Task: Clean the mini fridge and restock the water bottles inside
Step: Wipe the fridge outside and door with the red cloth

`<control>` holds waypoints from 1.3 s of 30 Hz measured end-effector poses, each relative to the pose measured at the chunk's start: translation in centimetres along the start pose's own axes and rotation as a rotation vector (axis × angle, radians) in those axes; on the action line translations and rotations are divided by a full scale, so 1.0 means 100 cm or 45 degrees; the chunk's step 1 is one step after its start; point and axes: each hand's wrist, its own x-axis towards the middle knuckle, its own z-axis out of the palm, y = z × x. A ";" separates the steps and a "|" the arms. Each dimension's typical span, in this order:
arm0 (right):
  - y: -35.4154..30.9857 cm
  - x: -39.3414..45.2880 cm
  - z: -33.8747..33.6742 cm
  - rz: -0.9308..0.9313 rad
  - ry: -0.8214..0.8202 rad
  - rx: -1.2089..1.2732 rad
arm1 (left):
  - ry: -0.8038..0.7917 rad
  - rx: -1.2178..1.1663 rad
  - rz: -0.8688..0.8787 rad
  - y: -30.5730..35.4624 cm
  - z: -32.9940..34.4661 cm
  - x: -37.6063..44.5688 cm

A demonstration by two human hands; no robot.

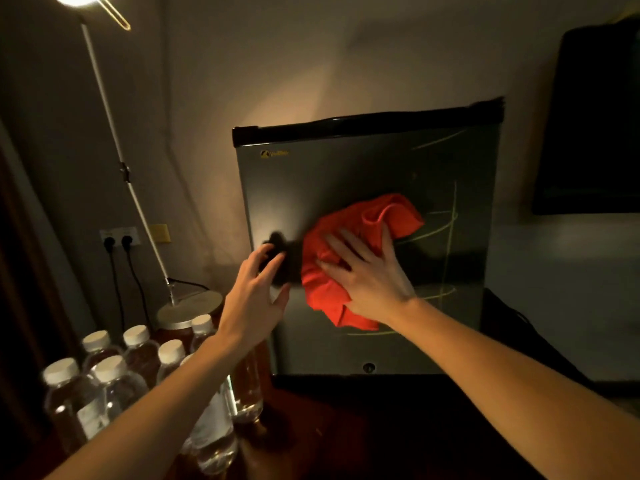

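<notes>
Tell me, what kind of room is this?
Probably a hotel room, though a bedroom is possible. A closed mini fridge stands against the wall, many water bottles wait beside it, and a floor lamp lights the corner.

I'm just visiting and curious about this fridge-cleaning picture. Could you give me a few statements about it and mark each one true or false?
1. The right hand presses a red cloth flat against the fridge door. True.
2. The fridge door stands open. False: it is closed.
3. The water bottles stand to the left of the fridge. True.
4. The bottles have blue caps. False: the caps are white.
5. The left hand holds a bottle. False: it rests open against the door and holds nothing.
</notes>
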 end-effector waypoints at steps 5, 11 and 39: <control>0.060 -0.001 -0.025 0.061 0.110 0.018 | 0.017 0.141 0.095 0.030 0.017 0.006; 0.122 0.032 -0.062 0.383 0.188 0.065 | 0.034 0.224 0.185 0.052 0.026 0.015; -0.063 -0.109 0.057 -0.427 -0.366 0.021 | -0.058 0.335 0.096 0.017 0.025 -0.021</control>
